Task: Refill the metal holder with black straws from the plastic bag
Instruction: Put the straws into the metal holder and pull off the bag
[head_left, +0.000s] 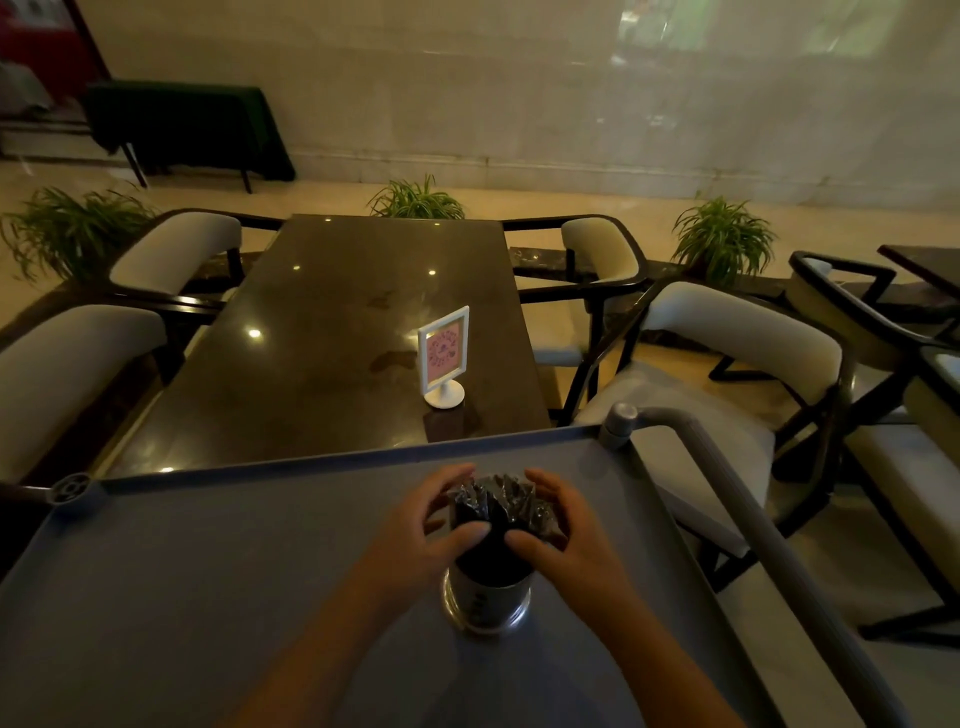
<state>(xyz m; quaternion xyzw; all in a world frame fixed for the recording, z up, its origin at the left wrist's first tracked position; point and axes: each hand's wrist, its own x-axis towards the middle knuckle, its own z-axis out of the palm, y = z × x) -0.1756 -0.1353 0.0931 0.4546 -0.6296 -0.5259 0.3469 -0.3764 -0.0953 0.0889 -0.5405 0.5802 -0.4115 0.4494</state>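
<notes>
So I've got both hands wrapped round the plastic bag (497, 505) right now. My left hand (423, 527) cups its left side, fingers curled over the crinkly top and thumb pressed against the front. My right hand (561, 525) does the same on the other side, so neither hand is flat or wide open, both are curled and gripping. The bag stands upright with its lower end going down into the mouth of the metal holder (485, 597). The black straws (488, 558) show as a dark bundle between my thumbs, just above the holder's rim. I honestly can't tell how many are in there, it's pretty dim.

The holder sits upright on the grey cart tray (208, 571), over toward its right half. Past the cart's far edge there's a dark glossy table (322, 364) with a little white sign stand (443, 356) near its right side. Cushioned chairs (727, 338) sit on both sides and a few leafy plants (415, 200) are behind.
</notes>
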